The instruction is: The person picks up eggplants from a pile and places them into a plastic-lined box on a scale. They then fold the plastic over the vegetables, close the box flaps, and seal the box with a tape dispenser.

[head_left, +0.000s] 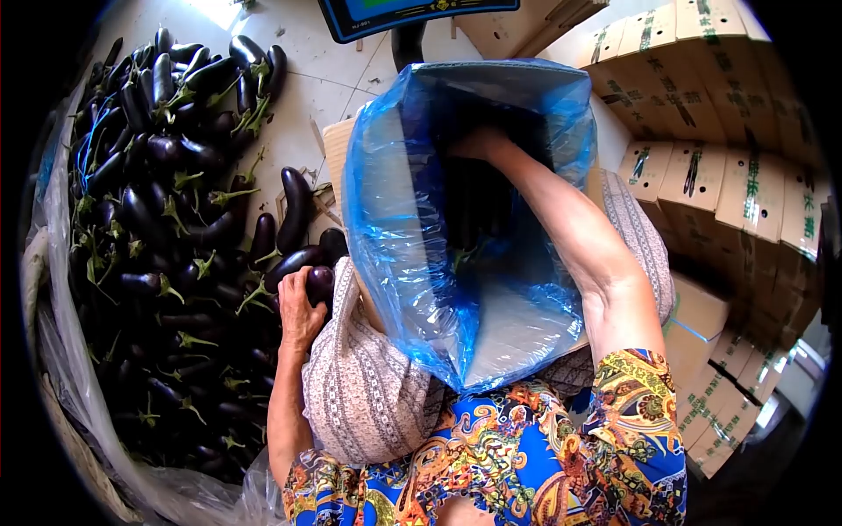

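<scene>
- Left hand point(303, 309): fingers bent and close together over the end of one eggplant point(322, 282). Firmness of grip: cannot be determined.
- Knee point(373, 394): covered in patterned cloth, just right of the left hand.
- Pile point(167, 263): many eggplants, some with green stems upward, extending left of the left hand, both nearer to and farther from the wearer.
- Sheet point(66, 294): clear plastic, along the pile's outer edge, well left of the left hand.
- Liner point(377, 228): blue plastic, open at the top, right of the left hand; it lines the box point(335, 145) and folds over its rim.
- Right hand point(478, 145): inside the liner, in deep shadow. Finger state: cannot be determined.
- Contents point(474, 215): dark eggplants, nearer to the wearer than the right hand.
- Display point(421, 16): beyond the right hand, on a dark post.
- Cartons point(702, 83): stacked, well right of the right hand.
</scene>
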A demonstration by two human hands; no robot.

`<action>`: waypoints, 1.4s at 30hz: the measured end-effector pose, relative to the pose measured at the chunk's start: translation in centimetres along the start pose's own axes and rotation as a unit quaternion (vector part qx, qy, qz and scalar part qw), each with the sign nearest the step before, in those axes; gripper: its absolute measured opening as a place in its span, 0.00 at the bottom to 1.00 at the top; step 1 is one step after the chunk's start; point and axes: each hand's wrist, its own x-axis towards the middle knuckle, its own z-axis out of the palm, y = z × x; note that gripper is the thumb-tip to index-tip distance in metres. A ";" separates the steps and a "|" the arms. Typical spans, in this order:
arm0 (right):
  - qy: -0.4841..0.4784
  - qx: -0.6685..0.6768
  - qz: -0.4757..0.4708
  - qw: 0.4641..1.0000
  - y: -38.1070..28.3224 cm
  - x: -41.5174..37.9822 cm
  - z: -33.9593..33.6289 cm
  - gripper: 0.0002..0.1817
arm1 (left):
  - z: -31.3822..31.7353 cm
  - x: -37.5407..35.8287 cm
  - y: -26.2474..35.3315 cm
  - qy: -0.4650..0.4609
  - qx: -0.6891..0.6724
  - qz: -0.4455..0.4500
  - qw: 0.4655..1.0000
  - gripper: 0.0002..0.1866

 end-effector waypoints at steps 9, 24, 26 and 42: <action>-0.009 -0.202 -0.037 0.979 -3.0 -3.5 -1.7 0.22 | -6.7 2.7 4.3 -0.051 0.043 0.044 0.997 0.28; -0.082 -0.452 -0.237 0.856 -0.7 -15.2 -3.8 0.19 | 4.1 23.3 28.7 -0.303 0.269 0.291 0.867 0.22; -0.075 -0.449 -0.241 0.857 -0.5 -15.2 -3.5 0.20 | 3.8 24.4 29.3 -0.362 0.263 0.226 0.865 0.24; -0.117 -0.459 -0.243 0.847 -0.6 -15.5 -3.6 0.19 | 5.2 23.5 25.3 -0.290 0.317 0.315 0.847 0.44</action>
